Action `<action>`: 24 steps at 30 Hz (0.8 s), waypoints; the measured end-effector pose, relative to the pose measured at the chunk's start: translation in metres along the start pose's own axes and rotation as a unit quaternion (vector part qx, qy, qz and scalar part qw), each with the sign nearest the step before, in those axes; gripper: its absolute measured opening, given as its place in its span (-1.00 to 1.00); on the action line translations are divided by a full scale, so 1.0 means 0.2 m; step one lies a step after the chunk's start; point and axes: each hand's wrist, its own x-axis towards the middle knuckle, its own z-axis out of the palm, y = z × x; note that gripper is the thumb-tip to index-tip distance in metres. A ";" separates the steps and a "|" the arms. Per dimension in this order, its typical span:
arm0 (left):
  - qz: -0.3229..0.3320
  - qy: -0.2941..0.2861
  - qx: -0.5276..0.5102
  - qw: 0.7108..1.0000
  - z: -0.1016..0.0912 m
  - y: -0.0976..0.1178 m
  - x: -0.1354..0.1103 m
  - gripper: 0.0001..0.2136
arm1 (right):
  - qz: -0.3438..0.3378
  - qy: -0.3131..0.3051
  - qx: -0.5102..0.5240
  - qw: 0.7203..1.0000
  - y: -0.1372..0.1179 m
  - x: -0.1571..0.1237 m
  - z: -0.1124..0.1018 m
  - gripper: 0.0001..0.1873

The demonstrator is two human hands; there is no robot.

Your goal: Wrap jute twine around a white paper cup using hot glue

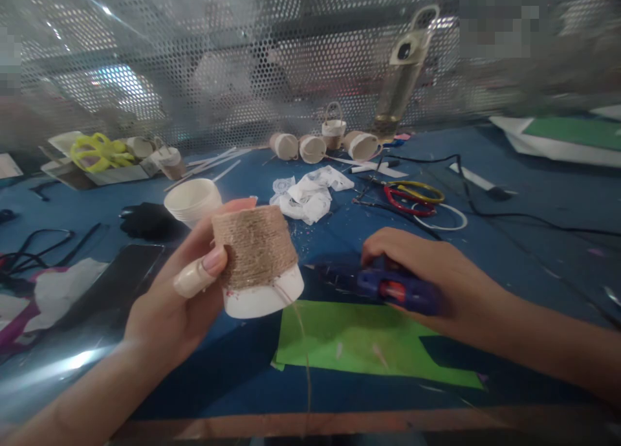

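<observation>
My left hand (179, 284) grips a white paper cup (264, 296) tilted on its side, its thumb wearing a pale finger cover. Brown twine (255, 245) is wound in close rows round most of the cup, leaving a white band bare. A loose end of the twine hangs down toward the table's front edge. In my right hand (417, 255) is a dark blue glue gun (388, 287), its nozzle pointing left, close beside the cup. Green paper (349, 336) lies flat below both hands.
Stacked white cups (194, 197) stand behind my left hand. Crumpled white lace (313, 193) lies mid-table, several twine-wrapped cups (313, 148) behind it. Coloured cord loops (417, 197) and a black cable (524, 223) lie right; a phone (130, 265) lies left. A tall bottle (400, 83) stands by the perforated screen.
</observation>
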 end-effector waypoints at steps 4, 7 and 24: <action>-0.011 0.010 0.016 1.000 0.02 0.00 -0.01 -0.60 | 0.006 -0.053 -0.055 0.997 -0.01 0.03 0.02 -0.57; 0.010 -0.014 0.008 1.000 0.02 -0.02 0.00 -0.67 | -0.042 -0.065 -0.058 0.995 -0.02 0.05 0.01 -0.42; 0.102 -0.101 0.035 0.989 0.00 -0.12 0.05 -0.59 | 0.243 -0.197 0.523 0.793 -0.31 0.11 -0.11 -0.51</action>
